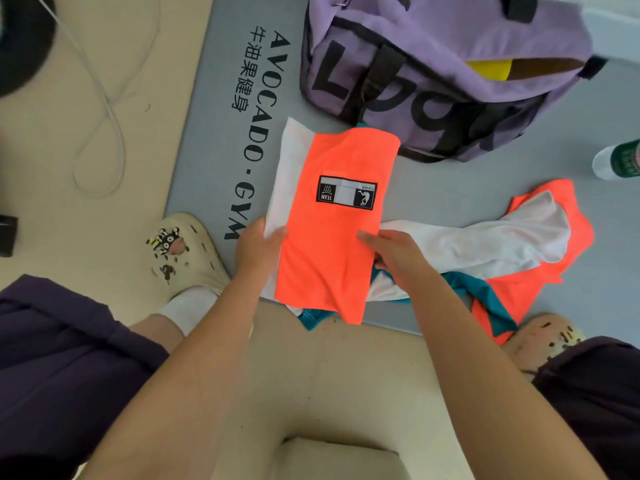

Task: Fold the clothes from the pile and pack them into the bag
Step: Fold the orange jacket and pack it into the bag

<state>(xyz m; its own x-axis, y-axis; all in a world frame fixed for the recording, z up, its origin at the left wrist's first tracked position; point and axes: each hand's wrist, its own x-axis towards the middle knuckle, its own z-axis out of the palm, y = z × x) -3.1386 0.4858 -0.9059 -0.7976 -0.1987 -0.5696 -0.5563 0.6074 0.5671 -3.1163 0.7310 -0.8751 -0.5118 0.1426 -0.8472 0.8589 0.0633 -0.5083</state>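
Note:
A folded orange and white garment (332, 237) with a black label patch is held flat above the grey mat. My left hand (258, 249) grips its left edge, thumb on top. My right hand (394, 254) grips its right edge. To the right lies a crumpled pile of orange, white and teal clothes (502, 247) on the mat. A purple bag (436, 74) with black lettering stands at the back, just beyond the garment's far end. Its top opening faces right and shows something yellow inside.
The grey gym mat (214, 140) carries black printed lettering. A white and green bottle (620, 161) lies at the right edge. My feet in cream clogs (187, 254) flank the clothes. A thin white cable (104, 109) loops over the beige floor at left.

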